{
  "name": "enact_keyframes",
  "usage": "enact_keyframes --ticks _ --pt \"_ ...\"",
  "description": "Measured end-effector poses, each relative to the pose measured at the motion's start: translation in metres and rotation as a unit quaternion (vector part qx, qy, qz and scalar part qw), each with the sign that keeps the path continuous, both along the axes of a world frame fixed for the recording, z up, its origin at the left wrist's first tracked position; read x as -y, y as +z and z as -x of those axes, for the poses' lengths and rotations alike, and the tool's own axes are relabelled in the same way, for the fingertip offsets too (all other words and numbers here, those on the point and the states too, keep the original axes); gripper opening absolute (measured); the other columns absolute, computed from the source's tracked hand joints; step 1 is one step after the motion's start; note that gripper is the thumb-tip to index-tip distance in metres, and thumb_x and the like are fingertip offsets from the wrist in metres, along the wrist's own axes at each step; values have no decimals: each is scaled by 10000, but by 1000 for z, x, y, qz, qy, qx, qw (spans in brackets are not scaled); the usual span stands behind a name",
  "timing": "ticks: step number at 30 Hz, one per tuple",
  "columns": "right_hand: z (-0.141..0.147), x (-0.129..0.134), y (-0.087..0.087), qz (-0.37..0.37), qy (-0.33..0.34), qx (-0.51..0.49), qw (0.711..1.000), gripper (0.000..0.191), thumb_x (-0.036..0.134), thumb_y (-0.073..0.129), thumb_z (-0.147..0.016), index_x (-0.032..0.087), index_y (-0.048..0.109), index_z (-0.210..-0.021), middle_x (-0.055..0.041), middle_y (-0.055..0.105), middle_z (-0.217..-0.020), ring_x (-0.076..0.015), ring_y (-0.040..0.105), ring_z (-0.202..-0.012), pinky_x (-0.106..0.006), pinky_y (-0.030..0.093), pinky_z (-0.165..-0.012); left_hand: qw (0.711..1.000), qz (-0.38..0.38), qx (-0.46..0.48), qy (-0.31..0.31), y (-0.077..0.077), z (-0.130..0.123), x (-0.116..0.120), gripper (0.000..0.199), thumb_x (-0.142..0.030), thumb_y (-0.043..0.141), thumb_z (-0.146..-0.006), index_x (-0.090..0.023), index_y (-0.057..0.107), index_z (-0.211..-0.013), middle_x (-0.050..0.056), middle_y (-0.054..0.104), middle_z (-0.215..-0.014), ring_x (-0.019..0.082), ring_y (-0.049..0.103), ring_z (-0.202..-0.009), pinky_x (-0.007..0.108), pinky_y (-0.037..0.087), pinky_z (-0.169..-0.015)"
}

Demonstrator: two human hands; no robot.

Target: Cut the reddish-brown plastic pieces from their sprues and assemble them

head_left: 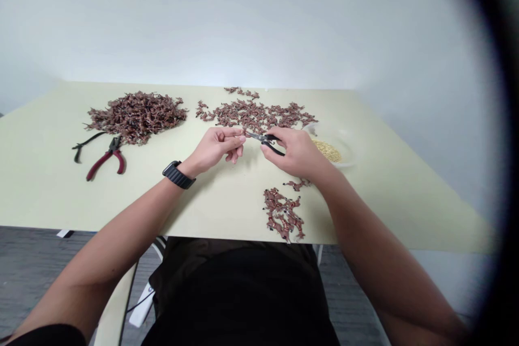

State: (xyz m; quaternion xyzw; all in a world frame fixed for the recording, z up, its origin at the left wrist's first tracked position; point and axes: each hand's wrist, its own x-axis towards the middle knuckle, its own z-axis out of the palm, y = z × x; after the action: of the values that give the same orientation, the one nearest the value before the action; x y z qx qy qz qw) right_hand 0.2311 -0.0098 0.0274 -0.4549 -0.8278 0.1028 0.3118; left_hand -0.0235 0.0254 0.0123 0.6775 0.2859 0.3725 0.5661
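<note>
My left hand (221, 146), with a black watch on the wrist, is closed in a pinch at the middle of the table. A small brown animal-like figure (245, 133) barely shows at its fingertips, mostly hidden. My right hand (298, 150) grips black-handled pliers (259, 137), whose jaws point left and meet the piece at my left fingertips. Just beyond both hands lies a spread of brown animal-like figures (259, 114). Closer to my body, a smaller group of the same figures (284, 213) sits near the table's front edge.
A big heap of brown figures (138, 113) stands at the left. In front of it lie red-handled pliers (107, 159) and a black hand tool (87, 144). A clear bowl (347, 154) with yellowish bits is partly behind my right hand. A pale wall rises behind the table (405, 189).
</note>
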Motion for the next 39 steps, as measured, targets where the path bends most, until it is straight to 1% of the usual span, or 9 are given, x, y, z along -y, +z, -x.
enact_keyframes --ticks 10,14,16,18,20,22,26,31,39 --pt "0 0 2 27 2 5 1000 240 443 626 -974 206 662 -961 -46 674 -834 -206 573 -749 -332 359 -698 1000 -8 -12 -4 4 0 3 326 -441 729 -993 -146 712 -856 23 668 -673 78 571 -513 201 394 -476" --pt "2 4 7 123 -1 -52 991 298 492 617 -992 212 629 -894 -21 595 -761 -172 501 -683 -318 337 -646 998 -55 -31 12 0 2 -1 288 -434 763 -967 -147 791 -960 33 698 -724 88 579 -579 212 479 -554" --pt "2 5 10 234 26 -113 965 349 533 583 -1012 217 613 -867 2 499 -703 -145 409 -613 -304 300 -575 991 -121 -34 39 -6 2 -4 277 -417 775 -955 -163 822 -1053 62 763 -841 105 624 -649 241 550 -640" --pt "2 5 10 362 64 -177 913 405 592 537 -1025 224 604 -869 38 353 -651 -128 266 -550 -297 214 -502 976 -198 -37 79 -11 3 -7 276 -396 767 -958 -187 834 -1125 87 804 -994 132 682 -752 278 595 -740" --pt "2 4 8 424 80 -220 875 437 634 513 -1024 229 602 -884 60 260 -645 -125 177 -537 -298 151 -476 965 -232 -49 110 -13 2 -8 290 -384 759 -962 -200 829 -1175 89 809 -1031 140 697 -786 291 601 -781" --pt "3 2 5 373 62 -212 901 431 629 537 -1016 228 603 -870 47 316 -646 -128 231 -541 -299 188 -484 973 -193 -60 109 -11 1 -6 299 -396 755 -965 -187 822 -1169 71 791 -908 121 663 -699 268 576 -716" --pt "6 -1 -2 135 -22 -97 986 333 537 611 -993 223 630 -885 -11 568 -727 -168 461 -643 -324 327 -600 999 -24 -27 34 -1 -1 1 283 -430 736 -981 -153 793 -998 26 674 -703 84 559 -554 217 436 -530" --pt "7 -2 -5 32 -14 -18 999 224 440 620 -980 220 660 -997 -25 647 -808 -193 541 -714 -343 363 -676 994 99 46 14 3 0 0 235 -382 790 -932 -157 750 -876 -17 569 -591 66 436 -478 223 290 -461" --pt "5 -1 -4 10 17 -12 1000 215 421 599 -1007 212 649 -1010 -37 669 -876 -198 574 -758 -341 381 -702 982 164 97 -9 6 0 1 202 -319 815 -908 -134 734 -909 -39 501 -595 53 379 -488 214 236 -464"
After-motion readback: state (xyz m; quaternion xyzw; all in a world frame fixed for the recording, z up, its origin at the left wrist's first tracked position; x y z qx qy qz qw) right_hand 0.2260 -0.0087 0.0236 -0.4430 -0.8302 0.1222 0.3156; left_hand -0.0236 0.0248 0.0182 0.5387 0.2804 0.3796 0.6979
